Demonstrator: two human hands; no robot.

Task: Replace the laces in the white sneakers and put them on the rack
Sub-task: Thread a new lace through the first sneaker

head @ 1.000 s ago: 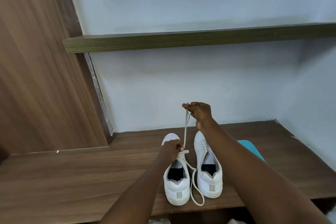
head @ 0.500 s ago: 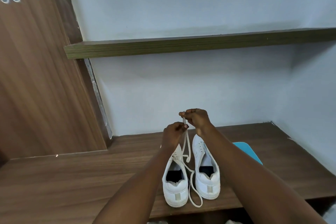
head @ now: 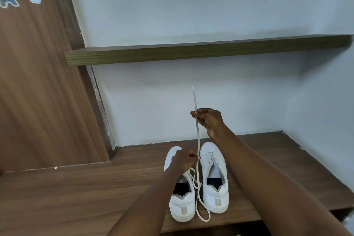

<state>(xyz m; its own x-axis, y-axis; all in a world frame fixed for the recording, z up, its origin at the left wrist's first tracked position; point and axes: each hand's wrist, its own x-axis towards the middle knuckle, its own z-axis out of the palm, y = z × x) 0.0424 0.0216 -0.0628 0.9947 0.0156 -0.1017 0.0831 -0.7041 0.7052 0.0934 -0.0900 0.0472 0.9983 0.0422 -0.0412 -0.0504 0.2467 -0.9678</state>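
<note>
Lacing the left sneaker, lace drawn taut.
Pinching the lace high in the curled fingers of the right hand, gripping it low with the left hand over the shoe. Working with both sneakers side by side on the bench, right sneaker looking unlaced. Probably calling next for threading the free end onward, minding the slack loop dangling off the bench edge, shelf above.

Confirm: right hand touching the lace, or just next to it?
Touching. Head view: the right hand pinches the lace between thumb and fingers; the lace tip sticks up above the grip, the rest runs down toward the sneakers.
</note>
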